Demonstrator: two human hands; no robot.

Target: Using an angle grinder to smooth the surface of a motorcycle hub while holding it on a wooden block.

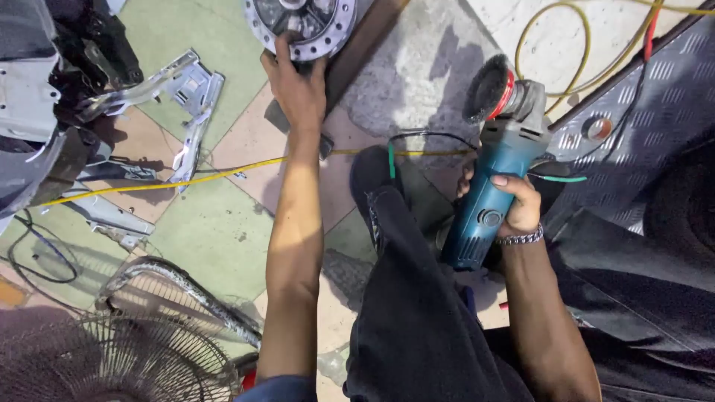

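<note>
**Grinder in one hand, metal disc steadied by the other**

The right hand [518, 205] wraps its fingers [512, 184] tightly around the blue body of an angle grinder [488, 175], held just above the person's knee with the wire cup brush [488, 88] angled up and away from the leg, probably to keep the bristles clear of cloth. The left hand [296, 83] stretches forward along the tiled floor [216, 223], its fingers closed over the near rim of a round metal hub disc [302, 22] at the top edge of the view, apparently bracing it so it cannot shift. A yellow cable [186, 179] trails across the floor under the arm. Bent metal brackets [179, 89] lie to the left, and a wire fan guard [112, 357] sits near the lower corner.
</note>
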